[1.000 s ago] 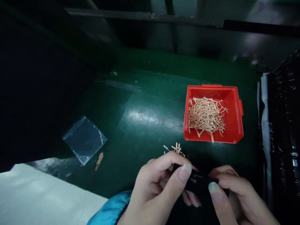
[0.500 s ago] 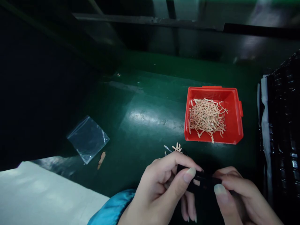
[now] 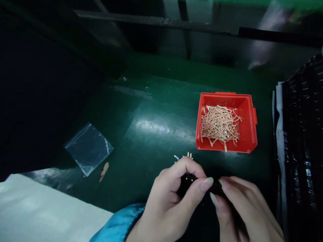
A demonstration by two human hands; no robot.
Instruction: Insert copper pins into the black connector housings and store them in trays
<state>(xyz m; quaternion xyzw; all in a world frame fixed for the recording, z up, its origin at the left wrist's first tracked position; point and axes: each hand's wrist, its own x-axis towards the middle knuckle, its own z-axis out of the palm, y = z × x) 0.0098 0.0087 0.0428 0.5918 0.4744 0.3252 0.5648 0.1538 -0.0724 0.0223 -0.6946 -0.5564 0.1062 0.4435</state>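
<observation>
My left hand [image 3: 174, 198] is closed, thumb and forefinger pinching a small black part [image 3: 187, 184] that shows two tiny bright dots. My right hand [image 3: 243, 205] meets the right end of the same part, its thumb and fingertips closed about it. Much of the part is covered by fingers and blends into the dark below, so its full shape is hidden. Just beyond my left knuckles lie a few small tan strips [image 3: 188, 155] and a thin silvery piece [image 3: 176, 157], partly covered by that hand.
A red bin [image 3: 248, 126] holds a heap of tan strips [image 3: 220, 124]. On the green tabletop [image 3: 141, 154] lie a clear zip bag [image 3: 89, 148] and a brownish scrap [image 3: 103, 172]. Stacked black trays [image 3: 305, 134] stand at right, a white sheet [image 3: 50, 211] at lower left.
The black part has turned in my fingers, now showing two bright dots. My right hand has shifted left, closer to my left fingertips. The whole view has moved slightly.
</observation>
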